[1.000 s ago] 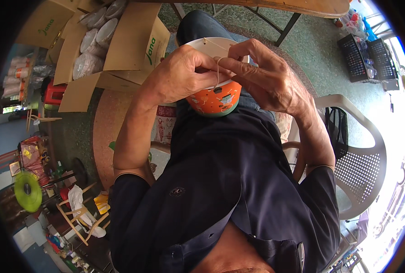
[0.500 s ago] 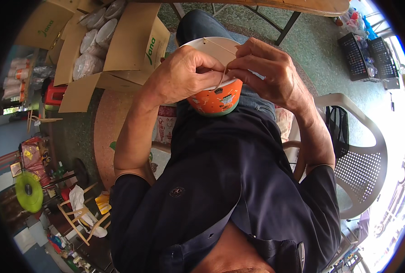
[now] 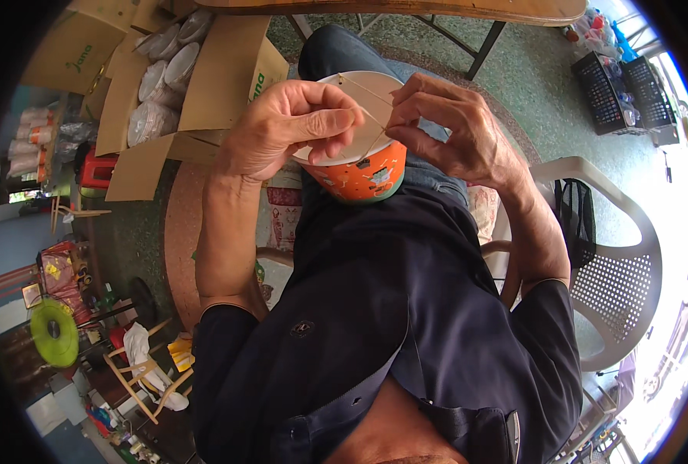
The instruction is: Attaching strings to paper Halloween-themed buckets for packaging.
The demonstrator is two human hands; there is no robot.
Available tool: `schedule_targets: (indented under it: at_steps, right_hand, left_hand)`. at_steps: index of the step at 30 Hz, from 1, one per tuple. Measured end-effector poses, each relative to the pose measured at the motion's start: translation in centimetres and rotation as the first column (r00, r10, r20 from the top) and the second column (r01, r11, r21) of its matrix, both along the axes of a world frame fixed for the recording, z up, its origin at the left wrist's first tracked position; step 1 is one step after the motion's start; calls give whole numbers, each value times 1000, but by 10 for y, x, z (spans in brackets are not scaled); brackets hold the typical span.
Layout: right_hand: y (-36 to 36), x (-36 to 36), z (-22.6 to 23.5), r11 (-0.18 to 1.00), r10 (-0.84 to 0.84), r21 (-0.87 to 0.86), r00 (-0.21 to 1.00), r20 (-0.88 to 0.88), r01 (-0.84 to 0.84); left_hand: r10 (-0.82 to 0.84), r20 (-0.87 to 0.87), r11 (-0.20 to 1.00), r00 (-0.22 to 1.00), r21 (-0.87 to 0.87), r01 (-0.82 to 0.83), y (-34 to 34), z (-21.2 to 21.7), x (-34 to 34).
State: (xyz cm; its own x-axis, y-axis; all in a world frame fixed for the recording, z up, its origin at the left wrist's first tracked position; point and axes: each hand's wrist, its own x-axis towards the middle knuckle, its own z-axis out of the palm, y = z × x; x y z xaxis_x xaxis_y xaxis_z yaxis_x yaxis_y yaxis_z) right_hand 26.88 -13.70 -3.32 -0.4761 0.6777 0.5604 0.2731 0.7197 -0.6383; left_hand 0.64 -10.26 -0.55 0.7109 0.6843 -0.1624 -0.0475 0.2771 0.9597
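Observation:
An orange paper bucket with a small printed pattern, a green base and a white inside rests on my lap, tilted, its opening away from me. A thin tan string runs from a small hole near the far rim across the opening to my fingers. My right hand pinches the string between thumb and fingertips above the right side of the rim. At the left of the opening, my left hand is closed, thumb pressed to forefinger, with a strand at its fingertips.
An open cardboard box of stacked, plastic-wrapped white containers stands at the far left. A wooden table edges the far side. To my right are a plastic chair and black crates; a green fan is at the left.
My left hand has lifted off the near rim and drawn back to the left, uncovering more of the bucket's opening. My right hand stays nearly in place, pinching the string.

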Motion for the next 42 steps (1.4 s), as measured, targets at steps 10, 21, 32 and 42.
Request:
schedule_targets:
  at_steps: [10, 21, 32, 42]
  right_hand:
    - [0, -1, -3, 998, 34, -50, 999, -42, -36]
    - [-5, -4, -1, 948, 2, -316, 995, -100, -33]
    - [-6, -3, -1, 833, -17, -546, 982, -187, -89]
    - [-5, -4, -2, 783, -42, -604, 955, -295, -152]
  left_hand:
    - [91, -116, 929, 989, 367, -42, -18, -7, 15]
    - [352, -265, 711, 897, 699, -73, -32, -3, 29]
    - [382, -273, 619, 883, 785, -26, -30, -4, 28]
    - [300, -288, 845, 909, 522, -113, -25, 0, 22]
